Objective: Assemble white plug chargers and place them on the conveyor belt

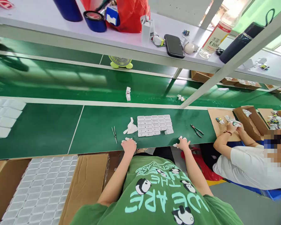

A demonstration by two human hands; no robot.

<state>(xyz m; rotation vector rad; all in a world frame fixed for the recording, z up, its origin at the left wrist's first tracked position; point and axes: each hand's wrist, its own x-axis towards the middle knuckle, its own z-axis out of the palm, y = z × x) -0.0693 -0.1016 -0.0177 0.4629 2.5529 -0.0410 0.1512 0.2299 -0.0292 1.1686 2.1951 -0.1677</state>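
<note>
My left hand (pixel 129 145) rests at the front edge of the green table (pixel 96 125), with white covers on its fingertips and nothing seen in it. My right hand (pixel 183 143) lies at the same edge farther right, fingers apart, also with white tips. Between and beyond them stands a block of small white plastic boxes (pixel 154 125) in rows, one box (pixel 169 132) set slightly askew at the near right corner. A crumpled white cloth or glove (pixel 131 127) lies just beyond my left hand, with tweezers (pixel 114 135) to its left. Cutting pliers (pixel 197 130) lie beyond my right hand.
A co-worker's hands (pixel 234 125) handle small white parts at the right, beside cardboard boxes (pixel 250 123). More white boxes (pixel 4 117) stand far left; a carton (pixel 89 178) holds others below. A shelf (pixel 131 43) with a post (pixel 201 89) crosses above.
</note>
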